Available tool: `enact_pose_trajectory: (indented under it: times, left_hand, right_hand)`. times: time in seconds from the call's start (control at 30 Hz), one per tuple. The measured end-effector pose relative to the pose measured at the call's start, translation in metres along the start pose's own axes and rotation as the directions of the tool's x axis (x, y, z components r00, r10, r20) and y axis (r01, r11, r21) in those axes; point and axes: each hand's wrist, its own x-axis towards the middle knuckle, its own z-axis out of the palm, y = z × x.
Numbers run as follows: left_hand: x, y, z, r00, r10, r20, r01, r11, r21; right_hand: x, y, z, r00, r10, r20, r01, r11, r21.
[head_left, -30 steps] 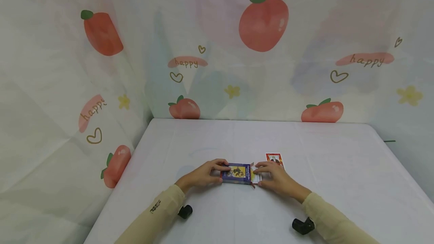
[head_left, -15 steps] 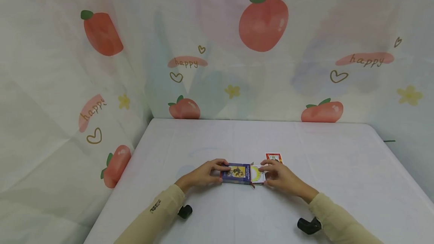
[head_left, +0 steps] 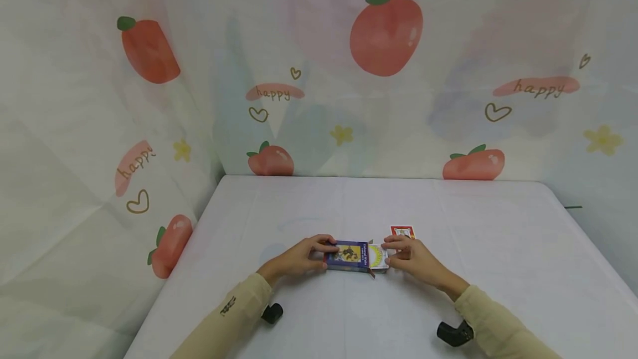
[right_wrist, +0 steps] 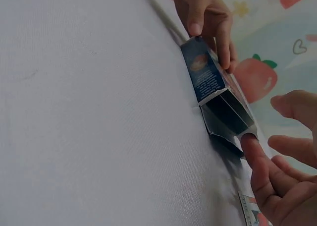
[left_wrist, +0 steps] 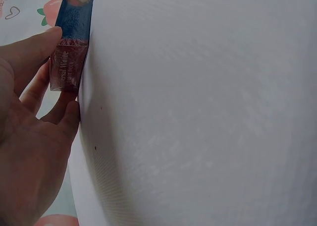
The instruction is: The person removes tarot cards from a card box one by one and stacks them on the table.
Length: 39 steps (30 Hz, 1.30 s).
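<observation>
Card box [head_left: 348, 255], blue with a yellow panel, lies flat near the middle of the white desk [head_left: 319, 198], its long axis running left to right between the two hands. The left hand [head_left: 301, 256] grips its left end, thumb on the near edge and fingers round the far side. Its mouth faces right, towards the right hand [head_left: 418, 263], which is the nearer one to that end; from the right fingers the box lies directly left, almost in line. A pale piece [head_left: 377, 256] with a yellow ring sticks out of the mouth, and the right fingers touch its outer edge; I cannot tell whether they pinch it or merely rest against it. In the right wrist view the mouth looks dark inside. Just beyond the right hand, a red-bordered card [head_left: 402, 231] lies partly hidden.
</observation>
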Motion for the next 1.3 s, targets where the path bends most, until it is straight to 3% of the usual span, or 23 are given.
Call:
enact_pose_trajectory:
  times: [0.17,0.53,0.7,0.9,1.07,1.3]
  left_hand:
    - [-0.001,0.002,0.000,1.000,-0.008,-0.002,0.008,1.000,-0.012]
    - [-0.001,0.002,0.000,1.000,-0.017,-0.009,0.016,1.000,-0.008]
    - [-0.001,0.003,0.000,1.000,-0.016,-0.009,0.016,1.000,-0.014]
    - [-0.001,0.002,0.000,1.000,-0.011,-0.006,0.011,1.000,-0.009]
    - [-0.001,0.002,-0.001,1.000,-0.004,-0.007,0.003,1.000,-0.019]
    - [0.000,-0.001,0.000,1.000,0.005,-0.004,-0.005,1.000,-0.018]
  right_hand:
    - [-0.001,-0.003,0.003,0.998,0.052,-0.030,-0.051,0.998,0.026]
    - [-0.001,-0.001,0.008,0.994,0.058,-0.096,-0.068,0.992,-0.107]
    - [0.003,0.003,0.015,0.996,0.010,-0.094,-0.031,0.973,-0.230]
    - [0.003,0.004,0.021,0.996,-0.064,-0.061,0.043,0.951,-0.305]
    - [0.002,0.002,0.023,0.996,-0.046,-0.070,0.021,0.944,-0.330]
    - [0.001,0.001,0.015,0.997,-0.062,-0.034,0.049,0.952,-0.301]
